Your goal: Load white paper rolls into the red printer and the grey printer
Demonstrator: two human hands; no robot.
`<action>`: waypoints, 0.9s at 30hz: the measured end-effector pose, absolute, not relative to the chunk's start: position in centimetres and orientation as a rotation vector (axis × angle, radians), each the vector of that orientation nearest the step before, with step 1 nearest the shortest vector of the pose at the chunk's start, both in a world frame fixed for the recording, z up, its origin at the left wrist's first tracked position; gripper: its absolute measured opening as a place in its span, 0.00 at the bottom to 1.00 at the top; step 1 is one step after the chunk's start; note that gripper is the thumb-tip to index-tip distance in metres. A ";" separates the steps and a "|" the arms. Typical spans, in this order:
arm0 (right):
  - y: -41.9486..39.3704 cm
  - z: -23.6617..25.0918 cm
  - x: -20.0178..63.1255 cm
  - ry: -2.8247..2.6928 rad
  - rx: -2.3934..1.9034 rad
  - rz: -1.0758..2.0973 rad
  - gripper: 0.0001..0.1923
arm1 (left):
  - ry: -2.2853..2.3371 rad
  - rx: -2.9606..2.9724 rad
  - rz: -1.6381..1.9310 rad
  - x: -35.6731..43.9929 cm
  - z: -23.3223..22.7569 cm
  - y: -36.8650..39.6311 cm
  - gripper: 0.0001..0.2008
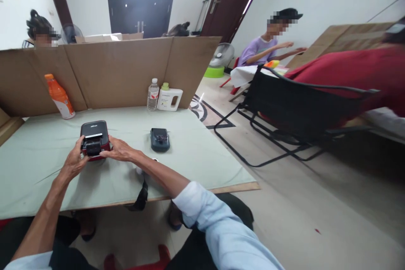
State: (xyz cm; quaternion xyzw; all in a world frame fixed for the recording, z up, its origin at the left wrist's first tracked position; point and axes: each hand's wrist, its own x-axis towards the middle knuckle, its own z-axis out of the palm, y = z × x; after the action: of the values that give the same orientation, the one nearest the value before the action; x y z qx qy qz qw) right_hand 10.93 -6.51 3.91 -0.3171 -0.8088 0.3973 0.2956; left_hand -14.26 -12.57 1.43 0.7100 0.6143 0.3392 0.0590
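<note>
**Both hands on the red-and-black device**

Your left hand [74,161] and right hand [118,150] each close a grip on opposite sides of the red-and-black device [94,139], apparently a small printer, resting on the counter [196,156]. A dark case [160,139] lies just to its right, apart.

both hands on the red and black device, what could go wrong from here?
1. The strap hangs off the table edge below the right hand; a forearm could snag it.
2. The left hand and right hand grip only the red and black device's near end, so it might slip on the cloth.
3. The dark device lies close by the right hand; a sweep could knock it.
</note>
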 end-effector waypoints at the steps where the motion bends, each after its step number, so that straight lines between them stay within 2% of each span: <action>1: -6.3 3.7 9.9 -2.181 -0.816 1.068 0.35 | 1.900 2.126 0.998 -15.2 1.6 -12.8 0.43; 6: -5.6 2.5 6.9 -2.255 -0.776 1.052 0.34 | 1.982 2.043 0.888 -17.5 1.2 -13.6 0.46; 10: -6.3 2.7 8.2 -2.291 -0.750 0.982 0.27 | 2.027 2.064 0.926 -17.2 0.8 -14.0 0.45; 14: -8.0 3.3 13.1 -2.097 -0.742 0.804 0.26 | 2.124 2.043 1.029 -16.2 0.3 -15.2 0.46; 18: -9.9 2.4 19.8 -1.807 -0.819 0.663 0.19 | 2.135 1.994 1.087 -14.9 -1.0 -17.0 0.48; 22: -11.0 -0.4 25.2 -1.535 -0.999 0.573 0.18 | 2.181 1.941 1.141 -13.7 -2.3 -18.8 0.48; 27: -12.1 -4.5 28.8 -1.401 -1.139 0.605 0.21 | 2.210 1.962 1.194 -11.9 -3.8 -21.0 0.40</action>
State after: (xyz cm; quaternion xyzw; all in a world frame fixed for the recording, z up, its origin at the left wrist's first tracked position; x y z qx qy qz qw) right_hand 28.79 -12.14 -4.54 -0.4873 -0.5994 0.2587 0.5799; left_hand -11.92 -21.04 -3.83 0.6154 0.6932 0.3746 -0.0227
